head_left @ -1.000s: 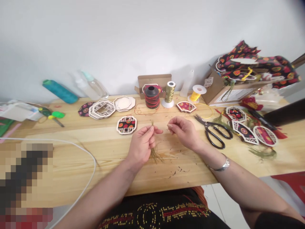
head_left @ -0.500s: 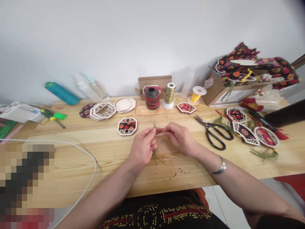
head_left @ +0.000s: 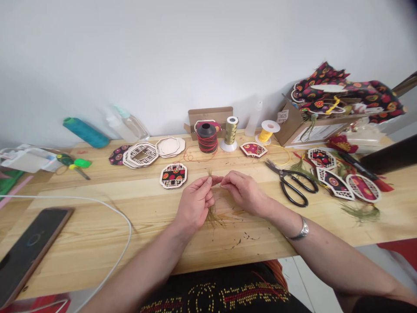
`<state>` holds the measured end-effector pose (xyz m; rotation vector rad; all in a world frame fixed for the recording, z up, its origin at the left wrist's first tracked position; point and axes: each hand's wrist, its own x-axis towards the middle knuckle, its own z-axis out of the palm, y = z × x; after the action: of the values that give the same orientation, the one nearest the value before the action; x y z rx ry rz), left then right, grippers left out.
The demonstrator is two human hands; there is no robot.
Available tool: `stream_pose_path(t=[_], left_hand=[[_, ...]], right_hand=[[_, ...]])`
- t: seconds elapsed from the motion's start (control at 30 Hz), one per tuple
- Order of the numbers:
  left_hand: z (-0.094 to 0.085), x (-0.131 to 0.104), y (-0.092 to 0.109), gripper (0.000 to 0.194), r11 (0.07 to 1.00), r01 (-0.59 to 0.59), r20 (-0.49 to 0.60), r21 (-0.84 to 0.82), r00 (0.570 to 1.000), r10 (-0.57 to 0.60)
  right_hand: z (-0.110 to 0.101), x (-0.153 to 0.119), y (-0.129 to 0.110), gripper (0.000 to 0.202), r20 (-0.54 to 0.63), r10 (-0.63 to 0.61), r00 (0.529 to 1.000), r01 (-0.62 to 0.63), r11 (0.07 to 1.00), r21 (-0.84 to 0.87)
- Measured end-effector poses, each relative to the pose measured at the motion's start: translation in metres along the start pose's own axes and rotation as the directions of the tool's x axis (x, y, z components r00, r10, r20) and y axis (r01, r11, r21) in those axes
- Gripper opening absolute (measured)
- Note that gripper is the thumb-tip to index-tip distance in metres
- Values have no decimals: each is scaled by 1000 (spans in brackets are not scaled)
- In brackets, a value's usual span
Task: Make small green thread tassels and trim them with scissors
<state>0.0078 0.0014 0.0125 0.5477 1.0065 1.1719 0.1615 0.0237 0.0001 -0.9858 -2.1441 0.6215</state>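
My left hand (head_left: 197, 202) is closed around a bundle of olive-green tassel threads (head_left: 213, 217). A short tuft sticks up above the thumb, and the loose ends fan out below the fingers. Close on its right, my right hand (head_left: 243, 191) is pinched, its fingertips almost meeting the left forefinger. Whatever lies in that pinch is too small to make out. Just beyond the left hand lies an octagonal pendant (head_left: 173, 175) with a lattice frame and dark floral cloth. Black-handled scissors (head_left: 295, 184) rest to the right of my right hand, blades pointing away.
Along the wall stand a red thread spool (head_left: 207, 139), a gold thread cone (head_left: 231, 134) and a yellow spool (head_left: 269, 130). A cardboard box (head_left: 288, 126) holds patterned cloth. Several pendants (head_left: 335, 182) lie right. A white cable (head_left: 127, 221) and a phone (head_left: 31, 250) are left.
My hands keep nearly the same pose, the left still on the threads and the right still pinched. The view has shifted slightly. The blurred patch at lower left now shows a phone.
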Motion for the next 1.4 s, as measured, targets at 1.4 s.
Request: stream_pose_path(t=[1.4], left_hand=[[-4,2,-2,24,999,42,-5,27,999,-42]], right_hand=[[-91,147,-5,8,-255,340,905,-122,784,609]])
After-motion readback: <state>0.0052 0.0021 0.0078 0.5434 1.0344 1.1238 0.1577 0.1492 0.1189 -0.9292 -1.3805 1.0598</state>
